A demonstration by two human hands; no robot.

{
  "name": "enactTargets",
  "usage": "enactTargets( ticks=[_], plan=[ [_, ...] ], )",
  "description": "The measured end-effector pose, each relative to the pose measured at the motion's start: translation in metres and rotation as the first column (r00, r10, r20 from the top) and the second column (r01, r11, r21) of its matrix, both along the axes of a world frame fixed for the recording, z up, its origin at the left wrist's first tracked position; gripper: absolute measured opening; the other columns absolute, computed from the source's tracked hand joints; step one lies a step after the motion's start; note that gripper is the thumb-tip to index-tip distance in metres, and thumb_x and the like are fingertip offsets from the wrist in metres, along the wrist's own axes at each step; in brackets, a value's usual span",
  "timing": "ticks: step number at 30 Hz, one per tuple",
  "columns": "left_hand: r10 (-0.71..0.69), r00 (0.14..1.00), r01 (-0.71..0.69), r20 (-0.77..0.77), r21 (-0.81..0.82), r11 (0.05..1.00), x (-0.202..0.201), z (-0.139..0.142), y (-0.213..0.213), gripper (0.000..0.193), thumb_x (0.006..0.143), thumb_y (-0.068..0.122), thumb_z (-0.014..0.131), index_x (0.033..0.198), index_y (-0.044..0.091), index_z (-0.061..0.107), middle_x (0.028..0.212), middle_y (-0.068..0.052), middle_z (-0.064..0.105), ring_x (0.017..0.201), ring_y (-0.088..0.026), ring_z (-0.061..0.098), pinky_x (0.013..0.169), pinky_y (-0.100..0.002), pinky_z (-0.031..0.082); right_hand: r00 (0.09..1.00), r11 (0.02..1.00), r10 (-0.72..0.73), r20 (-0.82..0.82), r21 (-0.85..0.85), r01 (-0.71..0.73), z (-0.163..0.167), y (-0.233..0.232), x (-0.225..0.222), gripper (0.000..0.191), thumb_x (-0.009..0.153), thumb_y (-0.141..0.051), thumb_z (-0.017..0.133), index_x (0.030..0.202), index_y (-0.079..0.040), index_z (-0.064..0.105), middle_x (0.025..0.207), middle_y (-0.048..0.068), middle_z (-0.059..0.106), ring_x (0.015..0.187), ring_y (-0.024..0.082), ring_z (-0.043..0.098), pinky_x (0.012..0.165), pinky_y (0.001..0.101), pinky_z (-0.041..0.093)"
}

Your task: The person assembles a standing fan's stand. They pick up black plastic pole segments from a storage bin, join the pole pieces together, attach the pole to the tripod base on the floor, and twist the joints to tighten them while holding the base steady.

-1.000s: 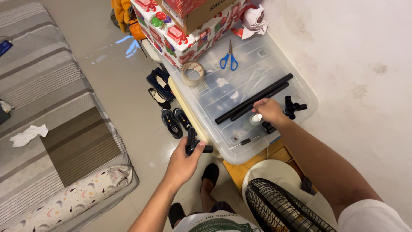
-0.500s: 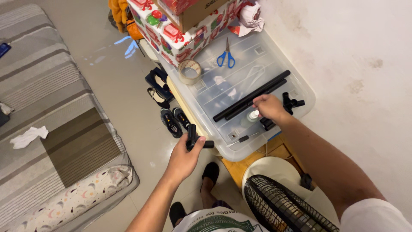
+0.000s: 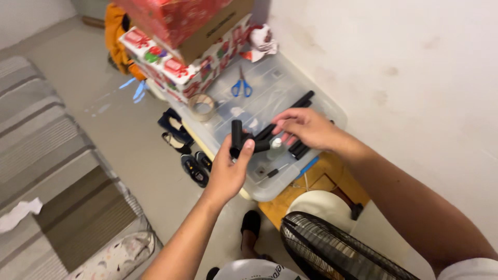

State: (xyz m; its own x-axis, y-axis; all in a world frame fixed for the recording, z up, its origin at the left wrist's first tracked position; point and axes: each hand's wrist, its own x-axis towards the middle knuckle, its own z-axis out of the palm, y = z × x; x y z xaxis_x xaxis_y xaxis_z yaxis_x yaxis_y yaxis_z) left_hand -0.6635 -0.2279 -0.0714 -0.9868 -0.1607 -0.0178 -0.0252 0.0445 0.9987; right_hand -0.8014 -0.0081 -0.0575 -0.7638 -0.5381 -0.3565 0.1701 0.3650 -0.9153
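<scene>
Sitting nearest: black fan grille (image 3: 332, 249) on the floor. Gripping a black plastic connector (image 3: 244, 141) in the left hand (image 3: 228, 173), fingers closed round it, above the clear storage bin lid (image 3: 332, 109). Pinching its far end with the right hand (image 3: 306, 127), hiding part of black tubes (image 3: 303, 101). Lying beyond: tape roll (image 3: 201, 107), blue scissors (image 3: 240, 87), patterned boxes (image 3: 176, 67).

Black plastic connector piece (image 3: 244, 139): short tube stub upright, angled arm branching to the right. Lower body pinched between thumb and fingers of the left hand (image 3: 228, 173); arm's far end lies at the fingertips of the right hand (image 3: 306, 127).
</scene>
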Motion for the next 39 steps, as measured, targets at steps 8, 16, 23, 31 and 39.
enactTargets(
  ticks=[8, 16, 23, 31, 39],
  plan=[
    [-0.275, 0.951, 0.307, -0.142, 0.335, 0.891, -0.032, 0.01, 0.056, 0.048, 0.104, 0.031, 0.06, 0.142, 0.003, 0.055, 0.131, -0.006, 0.064, 0.125, -0.013, 0.055, 0.109, -0.029, 0.04, 0.976, 0.966, 0.058, 0.209, -0.258, -0.002, 0.034, 0.04, 0.02, 0.03, 0.102, -0.023, 0.063, 0.117, 0.004, 0.067, 0.094, 0.009, 0.072, 0.069, 0.016, 0.07, 0.067, 0.03, 0.06],
    [-0.404, 0.9, 0.423, -0.163, 0.103, 0.9, -0.062, 0.026, 0.085, 0.055, 0.101, 0.037, 0.061, 0.145, 0.006, 0.055, 0.133, -0.009, 0.066, 0.129, -0.016, 0.056, 0.113, -0.033, 0.039, 0.963, 0.947, -0.072, 0.258, -0.286, 0.148, 0.043, 0.072, 0.003, 0.02, 0.098, -0.021, 0.065, 0.103, -0.003, 0.07, 0.085, 0.005, 0.072, 0.066, 0.013, 0.067, 0.061, 0.0284, 0.057],
    [-0.122, 0.959, 0.084, -0.258, -0.154, 0.984, -0.076, 0.016, 0.081, 0.054, 0.1, 0.039, 0.067, 0.14, 0.004, 0.058, 0.144, -0.019, 0.061, 0.138, -0.028, 0.054, 0.113, -0.037, 0.039, 0.962, 0.961, -0.239, -0.133, 0.106, 0.254, 0.019, 0.092, -0.025, 0.029, 0.089, -0.023, 0.074, 0.111, -0.004, 0.07, 0.086, 0.001, 0.074, 0.07, 0.01, 0.064, 0.062, 0.0268, 0.05],
    [0.013, 1.0, -0.009, 0.019, -0.193, 0.981, -0.061, -0.003, 0.053, 0.05, 0.094, 0.038, 0.065, 0.133, 0.007, 0.062, 0.136, -0.019, 0.065, 0.127, -0.03, 0.061, 0.095, -0.037, 0.051, 0.854, 0.804, -0.055, -0.518, 0.484, 0.345, -0.033, 0.089, -0.032, 0.037, 0.081, -0.028, 0.082, 0.109, -0.007, 0.073, 0.086, 0.011, 0.07, 0.079, 0.024, 0.067, 0.075, 0.0362, 0.054],
    [0.022, 0.999, -0.028, -0.03, -0.225, 0.974, -0.05, -0.019, 0.039, 0.049, 0.095, 0.036, 0.066, 0.131, 0.004, 0.061, 0.136, -0.022, 0.064, 0.133, -0.033, 0.058, 0.105, -0.04, 0.045, 0.8, 0.72, 0.084, -0.595, 0.591, 0.364, -0.071, 0.078, -0.041, 0.039, 0.08, -0.027, 0.081, 0.111, -0.007, 0.067, 0.096, 0.017, 0.073, 0.093, 0.038, 0.069, 0.083, 0.0458, 0.053]
  ],
)
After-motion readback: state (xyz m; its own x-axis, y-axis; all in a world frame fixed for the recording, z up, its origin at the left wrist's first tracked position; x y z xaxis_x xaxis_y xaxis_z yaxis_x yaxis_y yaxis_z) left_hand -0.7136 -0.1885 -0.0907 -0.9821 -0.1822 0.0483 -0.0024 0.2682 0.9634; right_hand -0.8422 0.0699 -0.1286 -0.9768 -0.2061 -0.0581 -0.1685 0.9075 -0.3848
